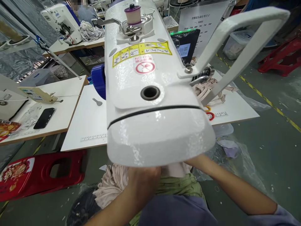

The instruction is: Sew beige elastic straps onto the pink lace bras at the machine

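A white sewing machine [160, 135] fills the middle of the view, and its head covers most of both hands. Below its front edge shows the back of my left hand [145, 177], with the fingers out of sight. My right hand [194, 160] reaches under the head from the right; only its wrist end is visible. Pale pink fabric [175, 170] lies between the two hands, but whether either grips it is hidden. A heap of gathered beige fabric [113, 185] sits left of my lap, beside green cloth [178, 185].
Beige straps [207, 89] and red-handled scissors [210, 116] lie on the white table [87, 119] around the machine. A phone [44, 118] rests on the left table. One red stool [68, 172] stands lower left. A lifted white guard arm [244, 22] projects right.
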`<state>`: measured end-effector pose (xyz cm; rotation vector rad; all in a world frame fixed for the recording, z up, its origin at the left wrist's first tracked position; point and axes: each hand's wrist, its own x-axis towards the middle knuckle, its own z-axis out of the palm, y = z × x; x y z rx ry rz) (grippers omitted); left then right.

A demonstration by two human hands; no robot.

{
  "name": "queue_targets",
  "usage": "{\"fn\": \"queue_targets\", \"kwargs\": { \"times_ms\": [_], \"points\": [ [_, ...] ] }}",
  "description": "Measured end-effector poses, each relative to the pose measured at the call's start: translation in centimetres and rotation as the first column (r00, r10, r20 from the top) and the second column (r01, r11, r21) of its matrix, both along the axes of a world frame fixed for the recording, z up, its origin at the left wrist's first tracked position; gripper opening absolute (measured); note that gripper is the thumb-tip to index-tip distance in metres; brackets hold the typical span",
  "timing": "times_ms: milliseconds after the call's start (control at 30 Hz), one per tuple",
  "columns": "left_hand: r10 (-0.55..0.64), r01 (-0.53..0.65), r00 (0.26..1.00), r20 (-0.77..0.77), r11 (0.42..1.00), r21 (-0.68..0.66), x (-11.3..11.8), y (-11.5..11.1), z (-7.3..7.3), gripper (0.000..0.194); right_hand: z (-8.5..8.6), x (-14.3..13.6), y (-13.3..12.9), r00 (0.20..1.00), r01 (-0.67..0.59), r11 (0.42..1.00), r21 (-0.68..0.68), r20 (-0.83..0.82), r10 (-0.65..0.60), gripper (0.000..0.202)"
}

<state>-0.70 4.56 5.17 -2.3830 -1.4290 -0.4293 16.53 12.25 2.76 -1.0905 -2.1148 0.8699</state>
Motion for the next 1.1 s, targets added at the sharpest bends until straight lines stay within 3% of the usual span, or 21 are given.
{"fn": "queue_targets", "kwargs": {
  "times_ms": [233,433,700,933,1100],
  "points": [
    [0.046,-0.045,0.999,-0.011,0.997,0.062,0.1,-0.3,-0.5,0.022,0.7,-0.4,1.4,0.988,-0.065,0.998,0.023,-0.142,0.068,0.027],
    [0.073,-0.074,0.996,-0.044,0.997,-0.023,-0.4,-1.1,-1.4,0.025,-0.1,-0.3,1.5,0.962,-0.054,0.998,0.021,-0.265,0.057,0.024],
    [0.072,-0.069,0.997,0.027,0.992,-0.107,-1.0,-1.2,-2.0,0.033,0.0,-0.4,1.6,0.965,-0.074,0.997,0.002,-0.253,0.072,0.028],
    [0.038,-0.037,0.999,0.028,0.999,-0.035,-0.4,-1.0,-2.0,0.046,-0.1,-0.1,1.6,0.977,-0.057,0.998,-0.010,-0.208,0.054,0.035],
    [0.088,-0.063,0.989,0.122,0.978,-0.198,-0.7,-1.2,-2.1,0.042,0.3,0.3,1.4,0.969,-0.069,0.998,-0.013,-0.239,0.064,0.034]
  ]
}}
